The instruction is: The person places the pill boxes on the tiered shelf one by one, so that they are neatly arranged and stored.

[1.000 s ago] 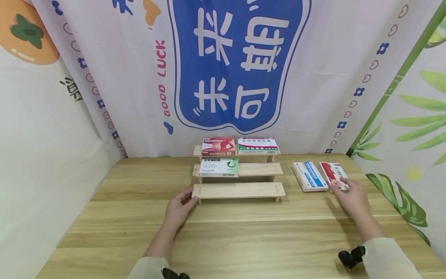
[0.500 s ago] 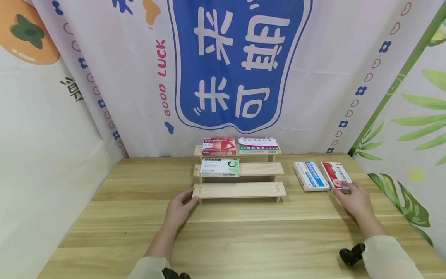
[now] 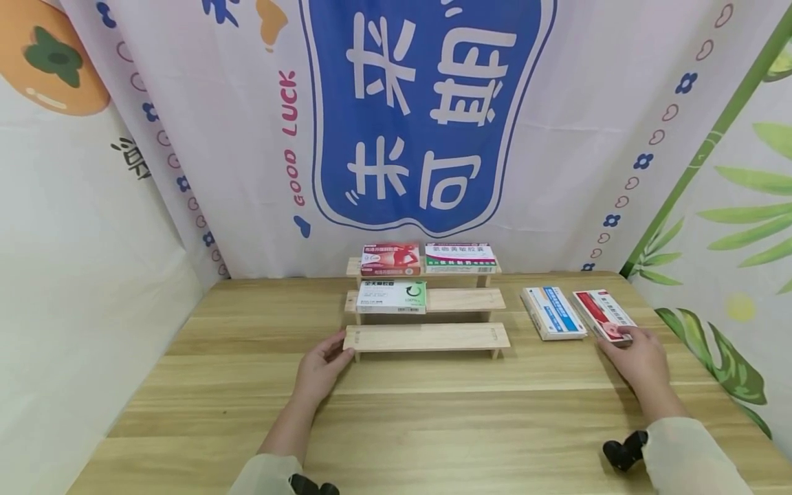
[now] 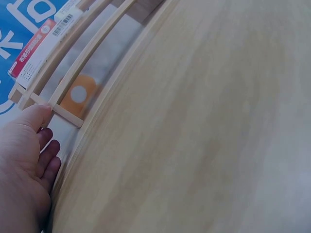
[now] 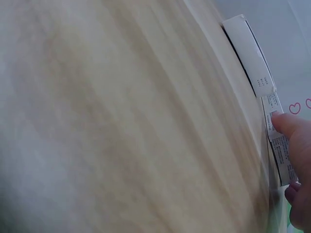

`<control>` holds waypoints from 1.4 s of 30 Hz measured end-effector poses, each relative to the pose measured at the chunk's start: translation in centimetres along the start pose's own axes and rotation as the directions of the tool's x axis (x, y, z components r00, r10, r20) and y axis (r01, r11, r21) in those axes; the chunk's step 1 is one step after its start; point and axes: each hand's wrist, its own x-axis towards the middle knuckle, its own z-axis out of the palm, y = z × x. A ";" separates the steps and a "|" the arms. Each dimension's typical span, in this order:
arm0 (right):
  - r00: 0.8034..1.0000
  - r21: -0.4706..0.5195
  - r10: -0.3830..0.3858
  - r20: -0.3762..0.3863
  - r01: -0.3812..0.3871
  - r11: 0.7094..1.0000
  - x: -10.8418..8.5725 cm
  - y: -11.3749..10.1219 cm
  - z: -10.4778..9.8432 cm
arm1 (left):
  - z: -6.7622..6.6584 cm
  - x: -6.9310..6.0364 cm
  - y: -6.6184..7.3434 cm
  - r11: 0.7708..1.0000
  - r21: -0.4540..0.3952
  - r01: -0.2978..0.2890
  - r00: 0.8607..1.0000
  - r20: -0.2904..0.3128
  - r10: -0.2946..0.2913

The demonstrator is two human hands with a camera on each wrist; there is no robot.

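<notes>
At the left end of the lowest tier of a three-tier wooden display rack, my left hand grips the board's edge, thumb in front. In the left wrist view the thumb presses the rack's end, with the other fingers curled below. On the right, my right hand holds a red-and-white medicine box by its near end, thumb on the near side. The box appears to lie on the table. Just left of it lies a blue-and-white medicine box.
The top tier bears a red medicine box and a white, green and purple one. A white-and-green box sits at the left of the middle tier. A printed curtain hangs behind the wooden table.
My right hand has moved slightly right and towards me. The red-and-white box has shifted right and turned a little, widening its gap from the blue-and-white one. My left hand stays put.
</notes>
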 end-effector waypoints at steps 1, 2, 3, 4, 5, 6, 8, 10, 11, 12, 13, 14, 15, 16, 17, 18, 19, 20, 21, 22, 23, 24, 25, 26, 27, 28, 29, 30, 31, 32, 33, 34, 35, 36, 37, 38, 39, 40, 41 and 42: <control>1.000 0.001 0.003 -0.005 -0.003 1.000 0.0 0.0 0.0 | 0.0 0.0 0.0 1.000 -0.001 -0.001 1.000 -0.001 0.001; 1.000 0.002 0.003 -0.010 -0.003 1.000 0.0 0.1 0.0 | 0.0 0.0 0.0 1.000 -0.004 0.001 1.000 -0.002 -0.001; 1.000 0.006 0.003 -0.014 -0.003 1.000 0.1 0.1 0.0 | 0.0 0.0 0.0 1.000 -0.006 0.001 1.000 -0.003 -0.001; 1.000 0.011 0.003 -0.018 -0.003 1.000 0.1 0.1 0.0 | 0.0 0.0 0.0 1.000 -0.008 0.001 1.000 -0.004 -0.001; 1.000 0.013 0.004 -0.018 -0.004 1.000 0.1 0.1 0.0 | 0.1 0.0 0.0 1.000 -0.008 0.001 1.000 -0.004 -0.001; 1.000 0.017 0.007 -0.018 -0.006 1.000 0.1 0.1 0.0 | 0.1 -0.1 0.0 1.000 -0.008 0.000 1.000 -0.004 0.000; 1.000 0.026 0.015 -0.017 -0.014 1.000 0.1 0.2 -0.1 | 0.1 -0.1 0.0 1.000 -0.009 0.002 1.000 -0.002 -0.002; 1.000 0.034 0.027 -0.016 -0.026 0.999 0.1 0.2 -0.1 | 0.1 -0.1 0.1 1.000 -0.005 0.003 1.000 0.000 -0.003; 0.999 0.040 0.035 -0.016 -0.034 0.999 0.1 0.2 -0.2 | 0.1 -0.1 0.1 1.000 -0.004 0.003 1.000 0.001 -0.003; 0.999 0.051 0.043 -0.019 -0.042 0.998 0.1 0.2 -0.2 | 0.1 -0.1 0.1 1.000 -0.003 0.004 1.000 0.001 -0.004; 0.999 0.059 0.050 -0.022 -0.049 0.997 0.1 0.2 -0.3 | 0.1 -0.1 0.0 1.000 -0.004 0.005 1.000 0.000 -0.005; 0.998 0.065 0.057 -0.025 -0.055 0.996 0.0 0.1 -0.3 | 0.1 -0.1 0.0 1.000 -0.005 0.006 1.000 0.000 -0.006; 0.998 0.074 0.064 -0.028 -0.061 0.995 0.0 0.1 -0.4 | 0.1 0.0 0.0 1.000 -0.005 0.005 1.000 0.000 -0.005; 0.997 0.084 0.070 -0.032 -0.067 0.994 -0.1 0.0 -0.4 | 0.1 0.0 0.0 1.000 -0.005 0.004 1.000 0.000 -0.004; 0.997 0.094 0.073 -0.037 -0.070 0.993 -0.1 -0.1 -0.4 | 0.1 0.0 0.0 1.000 -0.005 0.003 1.000 -0.001 -0.003; 0.996 0.102 0.075 -0.044 -0.070 0.992 -0.2 -0.1 -0.5 | 0.1 0.0 0.0 1.000 -0.005 0.002 1.000 -0.001 -0.002; 0.996 0.108 0.075 -0.051 -0.069 0.992 -0.3 -0.3 -0.5 | 0.1 0.0 0.0 1.000 -0.004 0.001 1.000 -0.002 -0.001; 0.996 0.119 0.072 -0.060 -0.064 0.991 -0.4 -0.4 -0.6 | 0.1 0.0 0.0 1.000 -0.002 0.001 1.000 -0.003 -0.001; 0.995 0.135 0.068 -0.070 -0.058 0.989 -0.5 -0.6 -0.7 | 0.1 0.0 0.0 1.000 0.000 0.000 1.000 -0.003 0.000; 0.995 0.146 0.060 -0.081 -0.048 0.988 -0.6 -0.7 -0.8 | 0.1 0.0 0.0 1.000 0.002 0.000 1.000 -0.004 0.000; 0.995 0.156 0.045 -0.094 -0.030 0.987 -0.7 -0.9 -1.0 | 0.1 -0.1 0.0 1.000 0.003 0.000 1.000 -0.006 0.000; 0.994 0.166 0.028 -0.105 -0.011 0.986 -0.8 -1.1 -1.2 | 0.1 -0.1 0.0 1.000 0.006 0.000 1.000 -0.006 0.000; 0.993 0.175 0.008 -0.115 0.012 0.985 -0.9 -1.4 -1.4 | 0.1 -0.1 0.0 1.000 0.007 0.000 1.000 -0.007 0.000; 0.992 0.186 -0.012 -0.123 0.035 0.982 -1.0 -1.6 -1.5 | 0.1 -0.1 0.0 1.000 0.008 -0.001 1.000 -0.006 0.001; 0.991 0.189 -0.037 -0.132 0.062 0.980 -1.2 -1.8 -1.7 | 0.1 -0.1 0.0 1.000 0.009 -0.001 1.000 -0.006 0.001; 0.988 0.189 -0.065 -0.140 0.092 0.978 -1.3 -2.1 -1.9 | 0.1 -0.1 0.0 1.000 0.010 -0.002 1.000 -0.005 0.002; 0.986 0.194 -0.089 -0.144 0.117 0.974 -1.5 -2.4 -2.1 | 0.1 -0.1 0.0 1.000 0.010 -0.002 1.000 -0.004 0.002; 0.983 0.199 -0.110 -0.144 0.138 0.970 -1.7 -2.7 -2.3 | 0.1 -0.1 0.0 1.000 0.010 -0.003 1.000 -0.003 0.003; 0.981 0.205 -0.131 -0.142 0.158 0.966 -1.9 -3.0 -2.5 | 0.1 -0.1 0.0 1.000 0.009 -0.004 1.000 -0.003 0.004; 0.979 0.218 -0.149 -0.139 0.177 0.960 -2.1 -3.3 -2.7 | 0.1 -0.1 0.0 1.000 0.009 -0.004 1.000 -0.002 0.004; 0.975 0.222 -0.170 -0.140 0.199 0.955 -2.3 -3.6 -2.9 | 0.1 -0.1 0.0 1.000 0.008 -0.004 1.000 -0.002 0.004; 0.973 0.232 -0.185 -0.135 0.212 0.949 -2.5 -3.9 -3.1 | 0.1 -0.1 0.0 1.000 0.007 -0.005 1.000 -0.001 0.005; 0.972 0.246 -0.199 -0.122 0.223 0.943 -2.7 -4.3 -3.3 | 0.1 -0.1 0.0 1.000 0.003 -0.004 1.000 0.001 0.004; 0.970 0.256 -0.216 -0.111 0.238 0.937 -2.9 -4.6 -3.5 | 0.1 -0.1 0.0 1.000 0.002 -0.005 1.000 0.002 0.005; 0.966 0.264 -0.236 -0.105 0.256 0.930 -3.1 -4.9 -3.6 | 0.1 -0.1 0.0 1.000 0.001 -0.006 1.000 0.003 0.006; 0.960 0.268 -0.259 -0.106 0.278 0.922 -3.3 -5.2 -3.7 | 0.0 -0.1 0.0 1.000 -0.001 -0.007 1.000 0.004 0.007; 0.955 0.272 -0.278 -0.102 0.296 0.916 -3.5 -5.5 -3.8 | 0.0 -0.1 0.0 1.000 -0.002 -0.008 1.000 0.006 0.008; 0.950 0.283 -0.298 -0.094 0.313 0.907 -3.6 -5.8 -3.9 | 0.0 -0.1 0.0 1.000 -0.003 -0.008 1.000 0.007 0.008; 0.945 0.292 -0.316 -0.085 0.327 0.899 -3.9 -6.0 -3.9 | 0.0 -0.1 0.0 1.000 -0.004 -0.008 1.000 0.007 0.008; 0.939 0.297 -0.334 -0.085 0.344 0.891 -4.0 -6.2 -3.9 | 0.0 0.0 0.0 1.000 -0.004 -0.005 1.000 0.008 0.005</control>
